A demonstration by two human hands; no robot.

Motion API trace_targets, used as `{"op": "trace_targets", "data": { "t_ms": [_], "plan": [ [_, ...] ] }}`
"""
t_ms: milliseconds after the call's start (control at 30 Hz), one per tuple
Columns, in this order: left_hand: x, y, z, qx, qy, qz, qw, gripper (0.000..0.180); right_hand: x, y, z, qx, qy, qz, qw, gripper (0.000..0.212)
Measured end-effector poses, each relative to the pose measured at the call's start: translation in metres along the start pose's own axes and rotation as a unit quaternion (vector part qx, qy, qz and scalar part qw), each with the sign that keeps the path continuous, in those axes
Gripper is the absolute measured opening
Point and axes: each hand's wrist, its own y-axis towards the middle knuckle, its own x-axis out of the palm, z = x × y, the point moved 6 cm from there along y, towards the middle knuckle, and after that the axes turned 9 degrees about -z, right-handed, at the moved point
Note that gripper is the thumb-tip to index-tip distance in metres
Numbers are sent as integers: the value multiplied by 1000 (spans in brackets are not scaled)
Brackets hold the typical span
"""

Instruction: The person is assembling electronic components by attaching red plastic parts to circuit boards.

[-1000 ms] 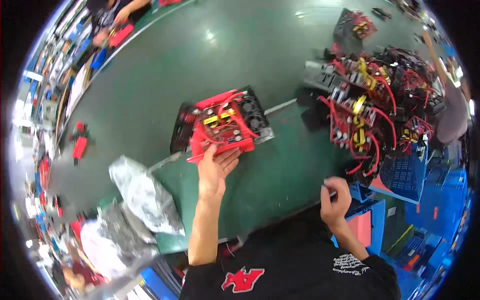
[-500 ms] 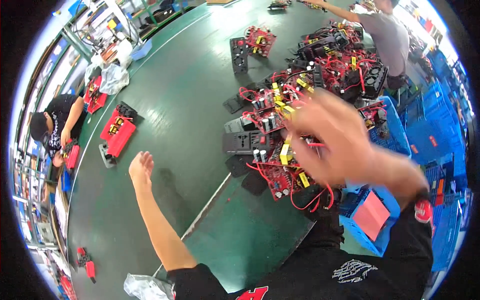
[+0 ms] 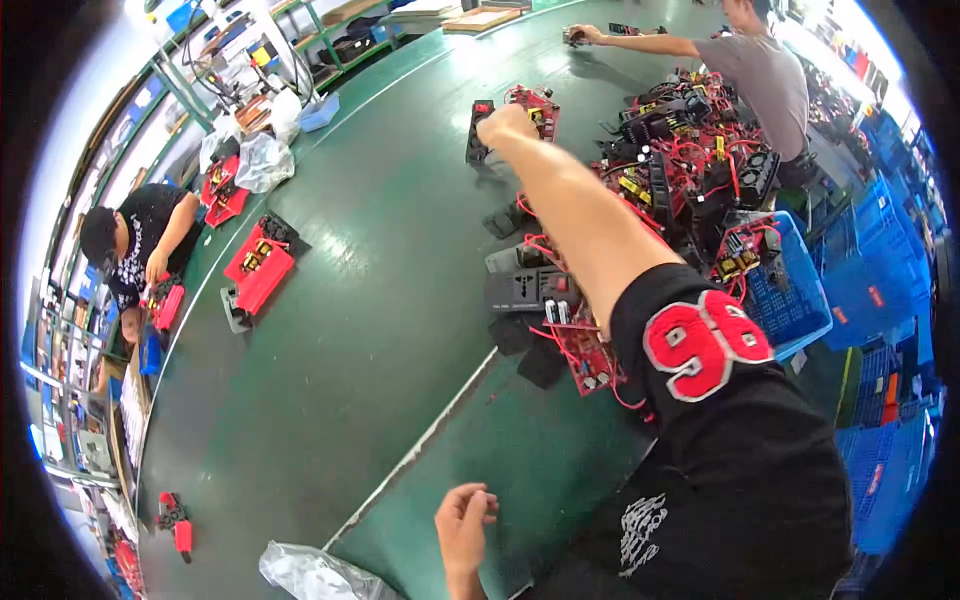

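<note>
My right arm stretches far forward across the green table [image 3: 380, 370]. At its end my right hand [image 3: 508, 126] is closed at the edge of a black fan panel [image 3: 480, 145], its fingertips partly hidden. A red circuit board [image 3: 543, 108] with upright parts stands just beyond, joined to or against that panel. Low in the view, my left hand [image 3: 463, 525] hovers over the near table, fingers loosely bent and apart, holding nothing. A pile of red circuit boards [image 3: 690, 150] with black panels and red wires lies right of my right arm. A black socket panel [image 3: 522, 290] sits left of that arm.
A blue basket [image 3: 800, 300] stands at the right edge. Red-cased units [image 3: 262, 270] lie on the left, near a person [image 3: 150, 235] handling another. A second person [image 3: 765, 80] reaches over the far end. A clear plastic bag [image 3: 320, 575] lies at the near edge.
My right hand has moved from above the near pile forward to the fan panel. My left hand has drawn back toward me, to the near table. The view has shifted slightly.
</note>
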Motion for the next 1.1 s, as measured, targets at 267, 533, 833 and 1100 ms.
{"op": "trace_targets", "data": {
  "t_ms": [267,533,833,1100],
  "plan": [
    [-5,-9,-16,136,37,101,985,16,-34,-22,9,9,-130,100,986,106],
    [1,-39,-29,99,13,171,980,22,35,-10,-29,46,-225,90,969,88],
    [21,-25,-18,158,61,40,985,19,-94,89,-26,-549,-219,-150,793,50],
    [5,14,-39,111,-253,-185,943,53,-148,-219,-71,-245,297,-451,806,42]
  ]
}}
